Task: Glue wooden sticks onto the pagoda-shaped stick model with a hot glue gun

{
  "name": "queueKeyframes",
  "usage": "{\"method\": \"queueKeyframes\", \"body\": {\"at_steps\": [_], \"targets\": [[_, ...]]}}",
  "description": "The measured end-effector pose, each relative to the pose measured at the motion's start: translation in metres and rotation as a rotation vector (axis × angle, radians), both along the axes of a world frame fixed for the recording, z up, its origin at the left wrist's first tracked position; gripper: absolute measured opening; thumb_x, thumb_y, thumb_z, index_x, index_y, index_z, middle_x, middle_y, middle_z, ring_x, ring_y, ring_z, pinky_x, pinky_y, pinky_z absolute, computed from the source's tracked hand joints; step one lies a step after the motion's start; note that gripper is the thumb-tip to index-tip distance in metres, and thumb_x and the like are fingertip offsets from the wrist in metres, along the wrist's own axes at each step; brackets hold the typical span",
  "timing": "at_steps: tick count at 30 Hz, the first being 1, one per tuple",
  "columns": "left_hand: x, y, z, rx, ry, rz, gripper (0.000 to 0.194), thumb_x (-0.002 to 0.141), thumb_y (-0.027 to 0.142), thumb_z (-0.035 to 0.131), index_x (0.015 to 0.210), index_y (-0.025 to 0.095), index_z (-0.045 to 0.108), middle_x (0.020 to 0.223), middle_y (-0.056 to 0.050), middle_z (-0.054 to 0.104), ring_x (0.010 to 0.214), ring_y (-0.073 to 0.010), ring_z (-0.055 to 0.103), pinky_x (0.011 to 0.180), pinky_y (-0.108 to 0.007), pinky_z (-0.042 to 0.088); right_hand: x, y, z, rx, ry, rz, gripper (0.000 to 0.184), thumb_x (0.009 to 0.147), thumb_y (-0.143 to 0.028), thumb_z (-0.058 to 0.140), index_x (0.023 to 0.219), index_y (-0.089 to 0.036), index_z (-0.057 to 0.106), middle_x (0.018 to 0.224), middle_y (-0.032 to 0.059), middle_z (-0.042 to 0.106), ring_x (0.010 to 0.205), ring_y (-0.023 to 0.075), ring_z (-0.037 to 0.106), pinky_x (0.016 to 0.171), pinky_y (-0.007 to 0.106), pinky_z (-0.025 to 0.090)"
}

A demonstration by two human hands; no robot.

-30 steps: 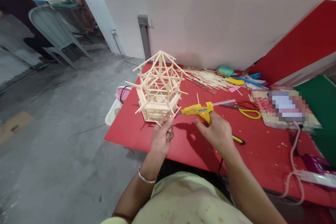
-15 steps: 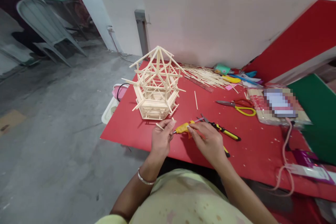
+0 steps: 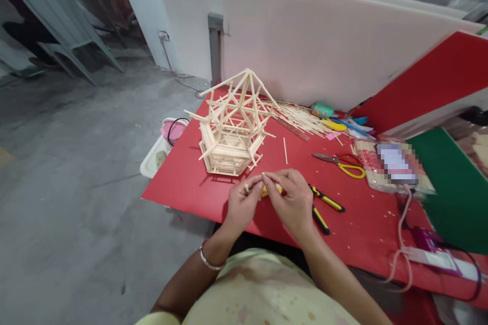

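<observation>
My left hand [image 3: 243,203] is closed in a pinch on a short wooden stick [image 3: 247,189], whose pale end pokes out between the fingers. My right hand [image 3: 290,196] is closed too, its thumb and index fingertips meeting those of the left. Whatever lies between the right fingertips is too small to make out. A yellow glue gun [image 3: 273,190] shows just behind the hands, mostly covered by them. Beyond stands a pagoda-like frame [image 3: 232,147] of thin wooden sticks with a pointed top; neither hand touches it.
Yellow-black pliers [image 3: 328,200] lie right of my hands, with scissors [image 3: 345,165] farther off. A single stick [image 3: 285,151] and a stick pile [image 3: 305,121] lie behind. A phone [image 3: 397,162] rests on a plastic-wrapped pack at right. A white board [image 3: 305,35] bounds the table's back.
My right hand has moved left from beside the glue gun to meet my left hand's fingertips. The glue gun is now more hidden. The view has shifted slightly.
</observation>
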State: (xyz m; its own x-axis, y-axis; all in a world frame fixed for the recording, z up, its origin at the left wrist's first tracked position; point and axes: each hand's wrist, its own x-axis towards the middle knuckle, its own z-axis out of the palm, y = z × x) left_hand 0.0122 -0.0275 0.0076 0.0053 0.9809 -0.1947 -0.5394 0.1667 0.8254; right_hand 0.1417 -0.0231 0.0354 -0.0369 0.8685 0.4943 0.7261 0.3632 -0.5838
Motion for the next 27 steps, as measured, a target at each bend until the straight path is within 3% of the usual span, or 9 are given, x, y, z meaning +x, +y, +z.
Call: {"method": "queueKeyframes", "body": {"at_steps": [7, 15, 21, 27], "targets": [[-0.005, 0.009, -0.011, -0.051, -0.169, -0.110, 0.036, 0.074, 0.041, 0.083, 0.098, 0.014, 0.078, 0.051, 0.004, 0.049, 0.044, -0.0035, 0.031, 0.042, -0.017, 0.020, -0.013, 0.010, 0.018, 0.022, -0.067, -0.041, 0.017, 0.093, -0.032, 0.064, 0.091, -0.022, 0.078, 0.080, 0.0030, 0.070, 0.072, 0.0144, 0.063, 0.069, 0.028, 0.049], [-0.018, 0.021, -0.015, -0.198, -0.340, -0.107, 0.035, 0.069, 0.039, 0.084, 0.089, 0.012, 0.075, 0.050, 0.005, 0.045, 0.042, -0.0027, 0.027, 0.041, -0.017, 0.013, -0.029, 0.033, 0.044, -0.100, -0.070, -0.087, 0.020, 0.090, -0.036, 0.065, 0.083, -0.022, 0.078, 0.074, -0.0003, 0.069, 0.063, 0.0119, 0.057, 0.064, 0.027, 0.046], [-0.021, 0.023, -0.026, -0.194, -0.415, -0.115, 0.031, 0.072, 0.037, 0.081, 0.090, 0.013, 0.075, 0.051, 0.005, 0.046, 0.043, -0.0026, 0.028, 0.042, -0.019, 0.012, -0.040, 0.035, 0.043, -0.135, -0.077, -0.128, 0.019, 0.088, -0.037, 0.067, 0.082, -0.023, 0.078, 0.075, -0.0006, 0.070, 0.062, 0.0122, 0.057, 0.062, 0.027, 0.045], [-0.027, 0.023, -0.027, -0.196, -0.443, -0.123, 0.030, 0.070, 0.036, 0.082, 0.088, 0.012, 0.075, 0.051, 0.005, 0.046, 0.042, -0.0028, 0.028, 0.041, -0.019, 0.010, -0.048, 0.031, 0.040, -0.127, -0.142, -0.185, 0.020, 0.088, -0.037, 0.067, 0.083, -0.023, 0.079, 0.074, -0.0001, 0.070, 0.063, 0.0130, 0.058, 0.063, 0.026, 0.044]]}}
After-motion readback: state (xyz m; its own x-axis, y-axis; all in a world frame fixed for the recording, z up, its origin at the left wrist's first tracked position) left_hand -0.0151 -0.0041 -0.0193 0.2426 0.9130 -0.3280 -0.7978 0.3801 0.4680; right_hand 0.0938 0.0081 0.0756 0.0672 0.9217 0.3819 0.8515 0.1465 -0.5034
